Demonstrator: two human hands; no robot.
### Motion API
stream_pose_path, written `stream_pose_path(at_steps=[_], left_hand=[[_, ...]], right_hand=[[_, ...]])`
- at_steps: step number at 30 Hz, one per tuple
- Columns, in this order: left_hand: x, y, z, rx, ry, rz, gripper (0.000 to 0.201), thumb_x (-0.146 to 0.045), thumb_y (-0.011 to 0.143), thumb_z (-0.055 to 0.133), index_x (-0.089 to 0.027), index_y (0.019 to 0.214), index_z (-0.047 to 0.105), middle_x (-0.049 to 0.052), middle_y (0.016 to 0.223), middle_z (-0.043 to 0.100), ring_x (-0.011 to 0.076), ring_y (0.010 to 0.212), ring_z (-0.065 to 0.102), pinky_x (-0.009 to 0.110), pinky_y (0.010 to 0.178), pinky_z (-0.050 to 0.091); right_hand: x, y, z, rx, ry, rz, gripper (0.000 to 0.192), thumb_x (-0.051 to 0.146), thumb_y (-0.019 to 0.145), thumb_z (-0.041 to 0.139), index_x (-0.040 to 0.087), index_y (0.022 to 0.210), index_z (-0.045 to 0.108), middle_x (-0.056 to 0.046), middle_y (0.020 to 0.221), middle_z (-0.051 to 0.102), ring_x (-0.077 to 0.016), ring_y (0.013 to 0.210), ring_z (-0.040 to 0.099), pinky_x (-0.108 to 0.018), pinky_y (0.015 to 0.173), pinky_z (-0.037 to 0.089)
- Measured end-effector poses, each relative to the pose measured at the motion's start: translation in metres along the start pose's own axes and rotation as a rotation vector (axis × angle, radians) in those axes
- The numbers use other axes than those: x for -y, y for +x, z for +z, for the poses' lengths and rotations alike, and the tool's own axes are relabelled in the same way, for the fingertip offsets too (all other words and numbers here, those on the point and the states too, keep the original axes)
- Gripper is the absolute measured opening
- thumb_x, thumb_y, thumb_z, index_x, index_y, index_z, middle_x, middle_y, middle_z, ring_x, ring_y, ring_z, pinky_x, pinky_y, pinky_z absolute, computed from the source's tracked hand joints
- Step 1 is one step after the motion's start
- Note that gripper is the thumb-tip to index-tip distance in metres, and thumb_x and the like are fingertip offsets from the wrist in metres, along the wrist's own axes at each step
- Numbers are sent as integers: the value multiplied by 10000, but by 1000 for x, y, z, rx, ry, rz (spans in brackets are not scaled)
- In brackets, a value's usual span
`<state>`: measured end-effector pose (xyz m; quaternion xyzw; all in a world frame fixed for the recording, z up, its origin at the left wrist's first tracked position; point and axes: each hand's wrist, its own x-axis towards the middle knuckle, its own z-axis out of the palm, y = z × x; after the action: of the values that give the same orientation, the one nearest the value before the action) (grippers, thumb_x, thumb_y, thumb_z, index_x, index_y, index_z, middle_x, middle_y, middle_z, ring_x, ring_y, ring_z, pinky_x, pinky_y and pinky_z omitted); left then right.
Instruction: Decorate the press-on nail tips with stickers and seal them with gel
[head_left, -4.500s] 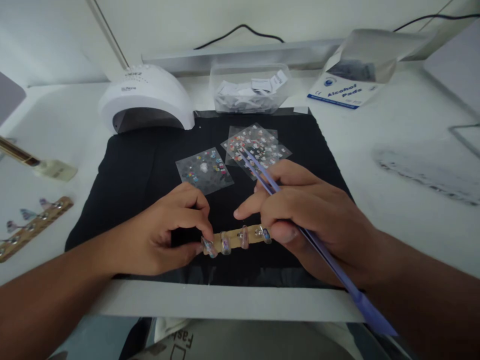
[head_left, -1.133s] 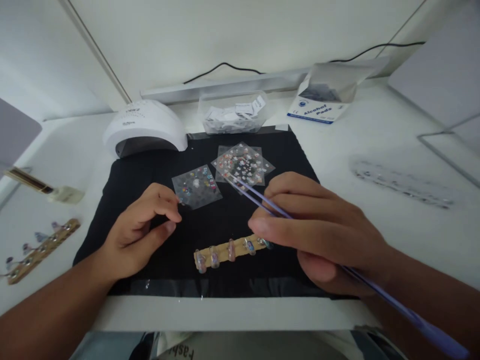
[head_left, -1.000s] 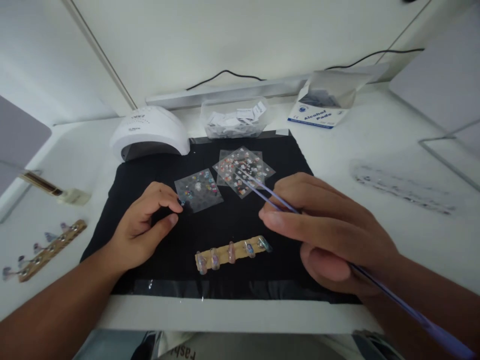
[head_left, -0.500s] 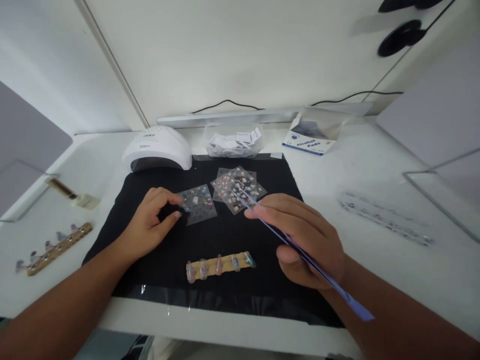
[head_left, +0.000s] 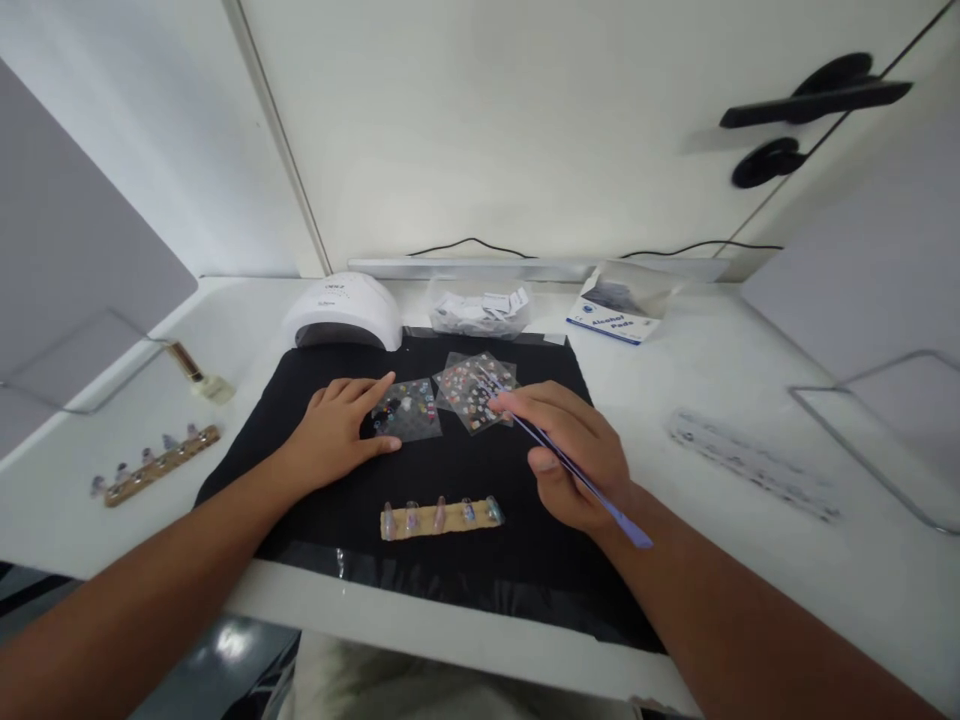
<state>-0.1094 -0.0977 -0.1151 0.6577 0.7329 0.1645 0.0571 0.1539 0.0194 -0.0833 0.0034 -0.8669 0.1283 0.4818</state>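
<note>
The right hand (head_left: 581,450) grips purple tweezers (head_left: 604,503) between thumb and fingers, their tips over a small pile of clear sticker sheets (head_left: 476,395); whether they touch the top sheet I cannot tell. The left hand (head_left: 337,430) grasps nothing: its thumb and forefinger spread wide at the edges of a single sticker sheet (head_left: 409,408) just left of the pile, though any pressing is unclear. All these sheets lie flat on a black cloth (head_left: 450,580) spread over the worktop (head_left: 622,390). They look thin, light and bendy, probably slick and apt to slide, so a bare corner or edge seems the best hold. Nearer the person, a tan strip (head_left: 454,520) carries five glossy nail tips (head_left: 440,514); these look stiff but easily marred, making the strip's ends the safer grip.
</note>
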Motion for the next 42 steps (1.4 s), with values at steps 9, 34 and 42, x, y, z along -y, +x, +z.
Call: stream_pose_path(at_steps=[9, 34, 42], left_hand=[[-4, -2, -1, -19, 25, -3, 736, -441, 879, 655, -258, 1528, 360, 113, 1333, 616, 341, 1261, 486, 572, 1034, 382], [-16, 14, -12, 157, 131, 22, 786, -521, 821, 704, -297, 1514, 409, 126, 1328, 575, 385, 1171, 495, 549, 967, 437], [-9, 20, -8, 92, 29, 81, 731, -405, 831, 727, -210, 1479, 450, 117, 1195, 618, 314, 1092, 539, 485, 979, 466]], right_hand=[[-2, -1, 0, -27, 10, 19, 365, 307, 1000, 422, 161, 1290, 588, -150, 1063, 719, -264, 967, 684, -449, 794, 587], [-4, -7, 1, -2, 136, 124, 386, 341, 1007, 428, 152, 1307, 581, -148, 1039, 724, -260, 937, 673, -461, 793, 570], [4, -1, 9, -82, 299, 217, 388, 391, 1019, 411, 185, 1259, 634, -117, 986, 742, -250, 938, 677, -471, 837, 555]])
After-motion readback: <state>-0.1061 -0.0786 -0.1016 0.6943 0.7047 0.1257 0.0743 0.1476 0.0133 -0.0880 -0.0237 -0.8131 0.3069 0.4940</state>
